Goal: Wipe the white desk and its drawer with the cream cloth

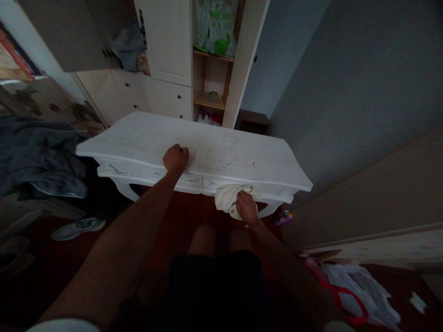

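A white table [256, 147] with curved edges and dark line patterns on its drawer fronts stands before me. Its top carries grey smudges near the middle and two small dark specks to the right. Curled into a fist, my left hand [176, 158] rests on the tabletop near the front edge, with nothing seen in it. My right hand [247, 207] grips a crumpled white cloth [226, 197] against the table's front, right of centre. Part of the cloth hangs below the drawer front.
Behind the table stands a white wardrobe [169, 41] with open doors and plastic bags [219, 27] on a shelf. Dark clothing [38, 152] is heaped at the left, above a shoe [79, 228]. A grey wall rises on the right; a white bag [356, 286] with red straps lies below.
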A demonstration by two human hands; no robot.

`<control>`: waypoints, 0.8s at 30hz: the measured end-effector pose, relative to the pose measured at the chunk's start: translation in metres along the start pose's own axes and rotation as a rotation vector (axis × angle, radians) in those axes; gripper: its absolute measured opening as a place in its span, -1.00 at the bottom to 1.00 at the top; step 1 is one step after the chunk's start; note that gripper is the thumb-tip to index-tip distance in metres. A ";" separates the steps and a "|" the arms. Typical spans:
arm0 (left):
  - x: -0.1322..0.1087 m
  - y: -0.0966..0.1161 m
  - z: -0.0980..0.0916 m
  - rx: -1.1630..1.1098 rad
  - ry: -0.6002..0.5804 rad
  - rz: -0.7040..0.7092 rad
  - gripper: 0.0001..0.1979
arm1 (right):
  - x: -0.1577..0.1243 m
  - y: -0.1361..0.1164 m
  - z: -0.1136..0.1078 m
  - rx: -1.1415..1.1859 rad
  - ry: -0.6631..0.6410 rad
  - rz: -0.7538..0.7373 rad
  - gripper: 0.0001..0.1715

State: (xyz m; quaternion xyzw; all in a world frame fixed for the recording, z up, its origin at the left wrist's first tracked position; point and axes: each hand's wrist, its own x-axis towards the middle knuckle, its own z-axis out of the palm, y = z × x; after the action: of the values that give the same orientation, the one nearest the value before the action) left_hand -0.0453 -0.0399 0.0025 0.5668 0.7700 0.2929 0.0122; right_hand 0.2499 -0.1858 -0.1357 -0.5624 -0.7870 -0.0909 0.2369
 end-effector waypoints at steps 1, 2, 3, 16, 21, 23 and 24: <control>0.000 0.000 0.000 -0.004 0.002 -0.001 -0.64 | -0.004 0.003 -0.001 -0.001 0.003 0.012 -0.62; 0.000 0.000 0.001 -0.007 0.003 -0.001 -0.64 | -0.009 0.008 -0.003 0.000 0.003 0.025 -0.62; 0.001 0.000 0.001 -0.008 0.006 0.000 -0.64 | -0.014 0.013 -0.006 0.003 0.005 0.042 -0.60; -0.003 0.003 -0.006 0.002 0.003 0.002 -0.64 | -0.024 0.084 -0.056 0.075 0.362 0.510 -0.51; -0.003 0.004 -0.007 0.025 0.020 0.004 -0.64 | -0.002 0.040 -0.040 0.183 0.355 0.452 -0.54; -0.003 0.005 -0.007 0.038 0.024 -0.001 -0.64 | 0.004 0.026 -0.032 0.196 0.359 0.380 -0.56; -0.003 0.005 -0.007 0.043 0.025 -0.003 -0.64 | 0.006 0.021 -0.029 0.192 0.363 0.351 -0.58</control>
State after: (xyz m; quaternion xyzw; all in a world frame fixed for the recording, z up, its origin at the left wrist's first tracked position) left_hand -0.0428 -0.0444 0.0096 0.5618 0.7771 0.2836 -0.0091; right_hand 0.2760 -0.1853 -0.1106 -0.6396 -0.6272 -0.0729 0.4384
